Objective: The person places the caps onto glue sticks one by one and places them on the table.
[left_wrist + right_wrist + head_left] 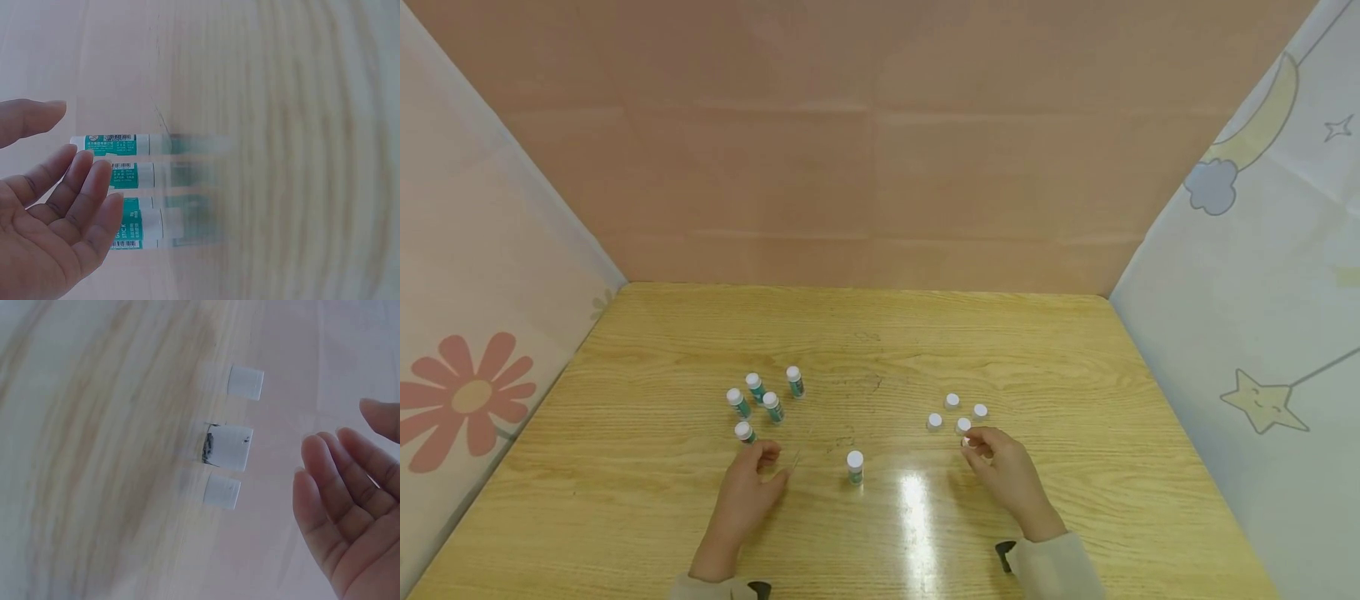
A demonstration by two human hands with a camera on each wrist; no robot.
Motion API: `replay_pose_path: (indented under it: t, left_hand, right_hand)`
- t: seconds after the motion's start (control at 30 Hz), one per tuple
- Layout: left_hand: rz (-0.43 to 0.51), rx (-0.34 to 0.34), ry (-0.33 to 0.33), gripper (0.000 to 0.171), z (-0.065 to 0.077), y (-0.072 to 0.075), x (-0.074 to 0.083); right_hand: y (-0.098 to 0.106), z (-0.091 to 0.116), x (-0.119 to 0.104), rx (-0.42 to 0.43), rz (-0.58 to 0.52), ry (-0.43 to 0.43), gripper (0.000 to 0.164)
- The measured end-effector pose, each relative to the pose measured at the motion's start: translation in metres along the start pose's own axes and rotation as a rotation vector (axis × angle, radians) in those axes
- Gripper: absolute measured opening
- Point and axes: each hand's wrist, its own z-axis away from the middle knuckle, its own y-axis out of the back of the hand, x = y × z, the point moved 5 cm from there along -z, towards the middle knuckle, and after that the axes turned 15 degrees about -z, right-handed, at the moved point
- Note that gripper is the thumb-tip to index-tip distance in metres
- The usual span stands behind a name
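Note:
My left hand (751,486) stands just over the table with fingers relaxed and thumb apart, holding nothing. Its fingers (99,175) overlap a row of upright glue sticks (133,175) with green labels and white caps in the left wrist view. The nearest glue stick (745,432) in the head view is partly hidden by that hand. My right hand (1006,472) reaches in from the right, thumb spread from relaxed fingers, close to several small white caps (935,422). In the right wrist view, one cap (228,448) carries dark marks near its base, and nothing shows between my fingers.
A single glue stick (855,468) stands upright between my hands. More glue sticks (772,408) cluster beyond my left hand. The wooden table (880,333) meets a brown back wall, with patterned white sheets (1240,333) on both sides.

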Motion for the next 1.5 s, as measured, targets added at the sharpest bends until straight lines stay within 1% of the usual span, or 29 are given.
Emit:
replay_pose_path:
  t: [0.17,0.3,0.63,0.83,0.97,1.27,1.5]
  left_hand:
    - [0.003,0.003,0.01,0.032,0.0,0.002,-0.001]
    - [-0.001,0.004,0.015,0.032,0.0,0.004,-0.002]
    - [0.012,0.019,0.008,0.032,0.001,0.007,-0.006]
    - [0.005,0.032,0.028,0.032,0.001,0.009,-0.008]
    - [0.0,0.045,0.02,0.032,0.002,0.011,-0.01]
    - [-0.006,0.033,0.034,0.033,0.002,0.014,-0.011]
    - [0.002,0.041,0.049,0.034,0.003,0.018,-0.013]
  right_hand:
    - [0.0,-0.001,0.002,0.004,0.001,0.016,0.017]
    - [0.001,-0.002,0.005,0.003,-0.002,0.005,0.017]
    - [0.002,-0.003,0.009,0.002,0.009,0.011,0.017]
    - [0.003,-0.002,0.013,-0.004,0.011,-0.025,0.018]
    - [0.003,-0.002,0.016,-0.007,0.014,-0.048,0.017]
    - [0.003,-0.002,0.019,-0.017,0.016,-0.089,0.018]
    - [0.004,-0.004,0.021,-0.026,0.012,-0.115,0.017]
